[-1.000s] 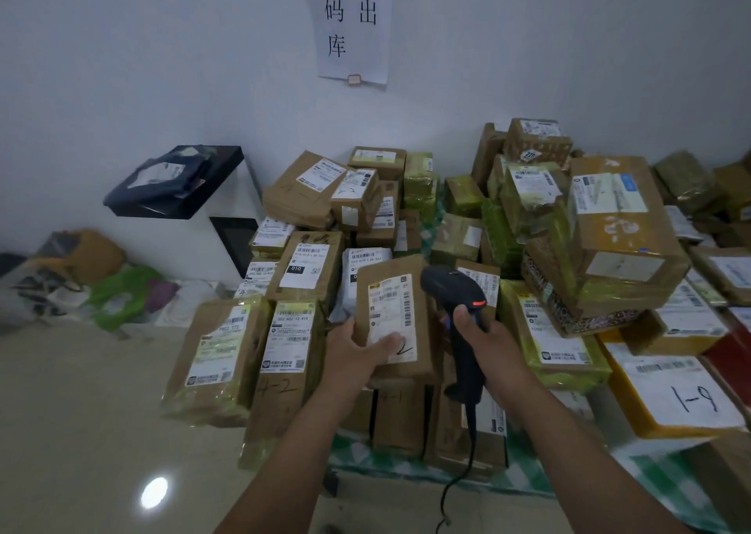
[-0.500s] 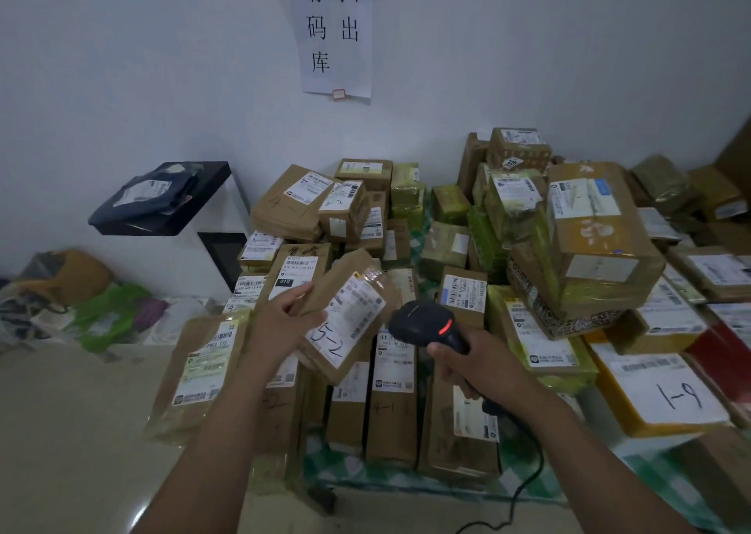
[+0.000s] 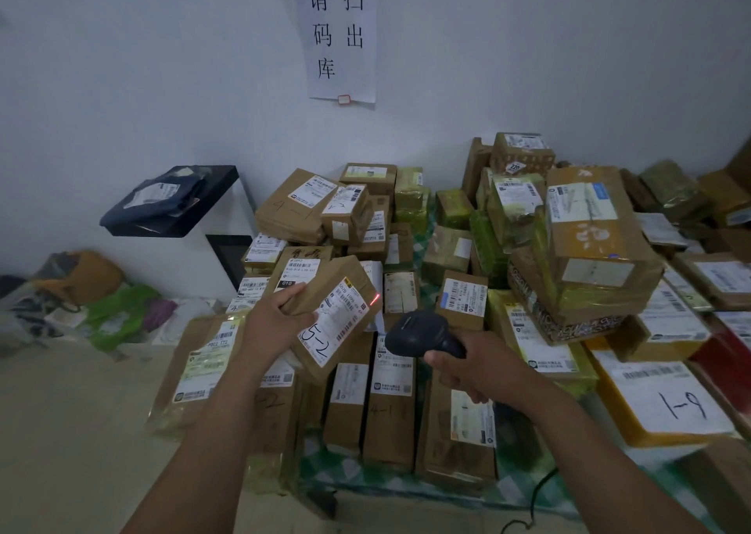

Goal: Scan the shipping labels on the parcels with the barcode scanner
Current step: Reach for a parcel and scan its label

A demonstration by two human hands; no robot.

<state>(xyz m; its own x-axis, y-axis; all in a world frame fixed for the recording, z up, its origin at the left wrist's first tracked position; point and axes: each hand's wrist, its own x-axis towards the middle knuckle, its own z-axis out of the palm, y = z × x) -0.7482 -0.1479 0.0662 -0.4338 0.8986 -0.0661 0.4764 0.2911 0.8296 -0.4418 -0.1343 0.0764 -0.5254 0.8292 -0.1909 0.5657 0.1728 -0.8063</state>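
Note:
My left hand grips a small brown parcel marked "5-2", lifted and tilted above the pile. Its white shipping label faces me, and a red scan light falls on the label's upper right edge. My right hand holds the black barcode scanner by its handle, head aimed up and left at that label, a short gap away. The scanner's cable hangs down at the lower right.
Many brown and yellow-taped parcels are heaped on a green checked cloth ahead and to the right. A yellow parcel marked "1-9" lies at right. A white cabinet with a black top and bags stand at left. Bare floor lies lower left.
My left hand lifted the "5-2" parcel out of the pile and tilted it. The scanner swung from upright to pointing at the label, and the red light now falls on it.

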